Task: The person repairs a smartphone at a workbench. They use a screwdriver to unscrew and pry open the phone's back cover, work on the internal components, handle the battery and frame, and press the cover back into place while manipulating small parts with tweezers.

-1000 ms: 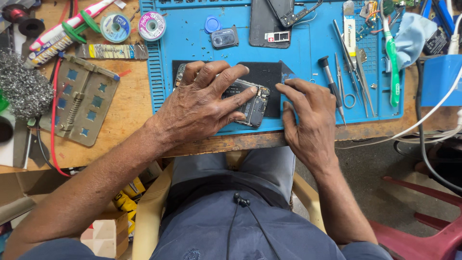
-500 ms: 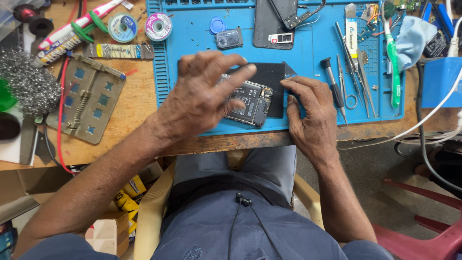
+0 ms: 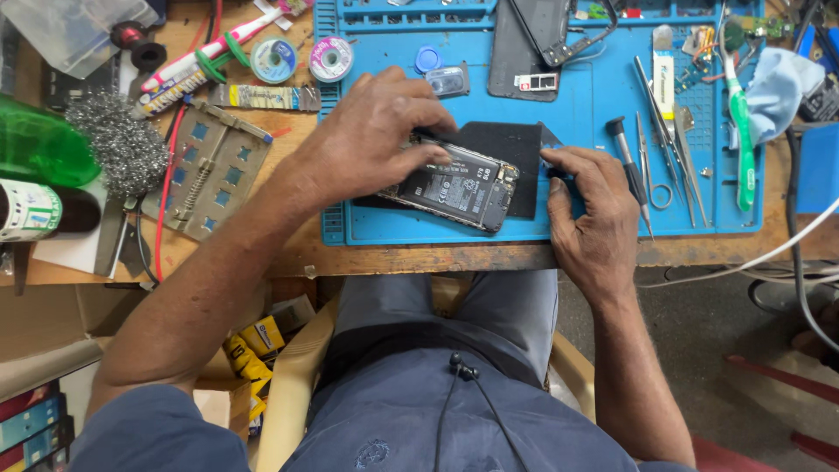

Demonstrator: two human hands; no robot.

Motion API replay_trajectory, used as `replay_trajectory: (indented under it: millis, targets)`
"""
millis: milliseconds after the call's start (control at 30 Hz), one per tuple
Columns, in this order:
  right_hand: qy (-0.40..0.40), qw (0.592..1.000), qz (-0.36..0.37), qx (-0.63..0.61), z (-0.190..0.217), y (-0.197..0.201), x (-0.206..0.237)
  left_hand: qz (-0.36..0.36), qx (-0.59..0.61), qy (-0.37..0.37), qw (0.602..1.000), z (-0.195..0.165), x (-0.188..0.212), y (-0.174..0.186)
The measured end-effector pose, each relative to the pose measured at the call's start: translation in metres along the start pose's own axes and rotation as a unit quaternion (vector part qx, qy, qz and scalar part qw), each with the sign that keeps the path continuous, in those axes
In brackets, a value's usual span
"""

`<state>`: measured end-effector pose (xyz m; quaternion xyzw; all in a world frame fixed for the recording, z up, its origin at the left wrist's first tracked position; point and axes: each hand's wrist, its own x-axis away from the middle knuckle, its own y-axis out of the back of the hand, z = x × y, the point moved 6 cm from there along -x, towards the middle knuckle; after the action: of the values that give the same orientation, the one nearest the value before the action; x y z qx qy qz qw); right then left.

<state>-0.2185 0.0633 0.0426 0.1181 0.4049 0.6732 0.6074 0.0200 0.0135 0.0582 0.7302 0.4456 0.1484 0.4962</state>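
- Opened phone (image 3: pixel 454 188), back off, dark battery with pale label showing, tilted on blue mat (image 3: pixel 603 157).
- Left hand (image 3: pixel 371 144) clamped over phone's upper end; right hand (image 3: pixel 594 214) just right of phone, fingers curled together on black pad (image 3: pixel 516 153).
- Two solder-wick spools (image 3: pixel 301 59) up-left of phone.
- One green bottle (image 3: pixel 39 144) far left.

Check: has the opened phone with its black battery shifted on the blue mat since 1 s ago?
Yes. The opened phone now lies tilted, its right end nearer the front edge of the blue mat; earlier it lay roughly parallel, under the left hand.
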Motion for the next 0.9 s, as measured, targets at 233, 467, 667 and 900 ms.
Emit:
replay_trajectory:
  millis: [233,467,667,900]
  targets:
    - [0.001,1.0,-0.009,-0.006,-0.001,0.003,0.001,0.003,0.035,0.011,0.999,0.004,-0.005,-0.006]
    - [-0.01,1.0,-0.005,-0.013,-0.004,0.002,0.0,-0.006,0.061,0.046,0.997,0.011,-0.01,-0.014]
    - [-0.013,1.0,-0.006,-0.013,-0.006,0.002,0.0,-0.035,0.036,0.028,0.998,0.009,-0.008,-0.019]
    - [-0.014,1.0,-0.004,-0.013,-0.007,0.002,0.0,-0.065,0.039,0.016,0.997,0.008,-0.007,-0.022]
